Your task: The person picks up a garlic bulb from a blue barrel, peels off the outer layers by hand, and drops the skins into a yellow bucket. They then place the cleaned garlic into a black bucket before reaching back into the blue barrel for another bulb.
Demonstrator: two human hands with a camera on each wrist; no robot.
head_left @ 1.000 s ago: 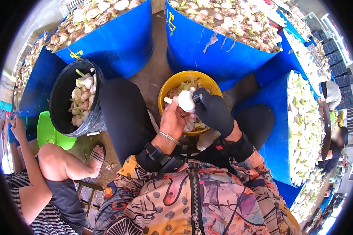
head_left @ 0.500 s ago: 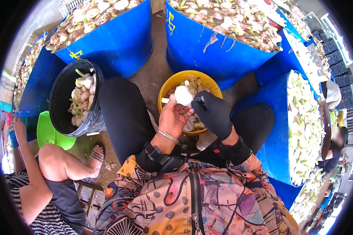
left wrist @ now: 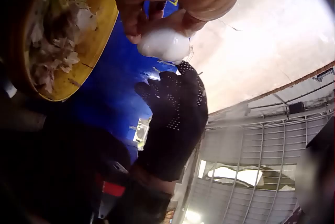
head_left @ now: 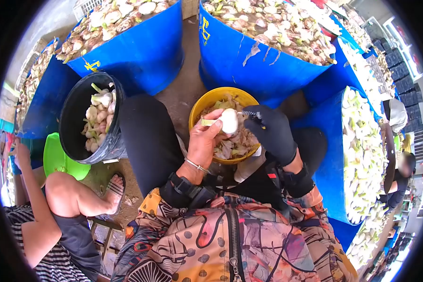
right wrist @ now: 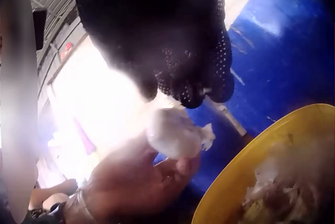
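Note:
My bare left hand (head_left: 203, 143) pinches a peeled white garlic bulb (head_left: 229, 121) by its stem side, over the yellow bucket (head_left: 196, 104). The bulb's pale stem (head_left: 207, 122) points left. Just right of the bulb is my right hand (head_left: 272, 134) in a black dotted glove, its fingers curled round a thin blade-like tool (right wrist: 226, 115), most of it hidden. In the left wrist view the glove's fingertips (left wrist: 183, 68) lie close beside the bulb (left wrist: 165, 45); whether they touch is unclear. Loose skins (head_left: 235, 146) lie in the bucket.
A black bucket (head_left: 70, 136) of garlic bulbs stands left of my knee. Large blue tubs (head_left: 145, 51) heaped with garlic stand ahead and to the right. At the left, a seated person's leg (head_left: 80, 195) is near a green basin (head_left: 63, 162).
My gloved hand has moved right, away from the bulb's side. The bulb and my left hand have shifted slightly right and down since the last earlier frame, and the bulb has turned.

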